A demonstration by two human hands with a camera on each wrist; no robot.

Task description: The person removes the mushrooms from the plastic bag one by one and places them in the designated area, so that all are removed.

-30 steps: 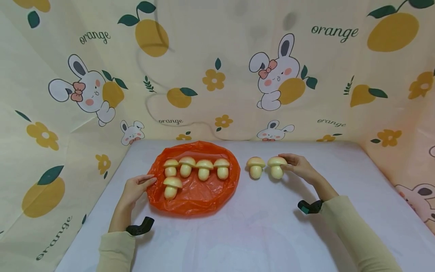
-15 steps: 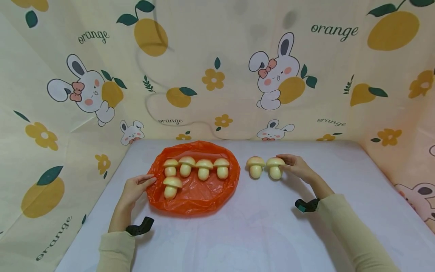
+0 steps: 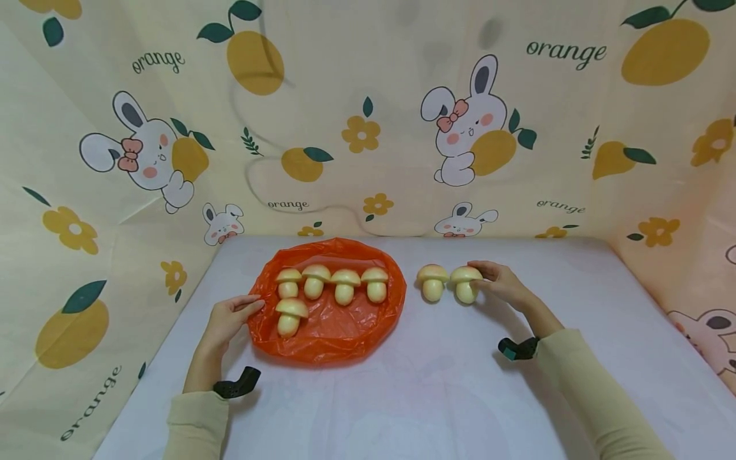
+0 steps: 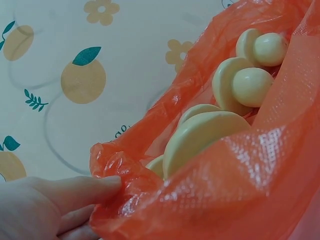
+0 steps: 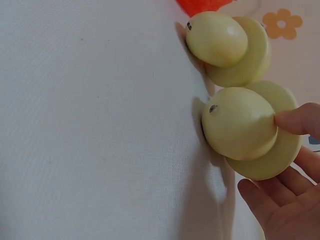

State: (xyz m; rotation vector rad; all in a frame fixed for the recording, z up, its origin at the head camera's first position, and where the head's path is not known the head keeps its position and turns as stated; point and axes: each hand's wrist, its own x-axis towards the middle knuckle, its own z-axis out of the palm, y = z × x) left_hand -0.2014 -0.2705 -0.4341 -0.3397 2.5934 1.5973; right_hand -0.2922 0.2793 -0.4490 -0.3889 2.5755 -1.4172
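An orange-red plastic bag (image 3: 345,350) lies spread on the table with its rim turned up. Inside it are several pale yellow toy mushrooms (image 3: 345,291). My left hand (image 3: 225,322) pinches the bag's left edge; in the left wrist view the thumb (image 4: 102,189) presses the crumpled plastic. Right of the bag, two more mushrooms lie close together. My right hand (image 3: 508,287) holds the outer mushroom (image 3: 464,291) by its cap, thumb by the stem and fingers behind the cap. Its neighbour, another mushroom (image 5: 220,40), lies just to the left, untouched.
The white table (image 3: 402,409) runs up to a cream backdrop (image 3: 368,64) printed with rabbits and oranges. A black wrist camera (image 3: 238,383) sits on the left wrist, another camera (image 3: 517,349) on the right.
My right hand and its mushroom have shifted slightly left, closer to the neighbouring mushroom, then stayed there. The left hand and the bag look unmoved.
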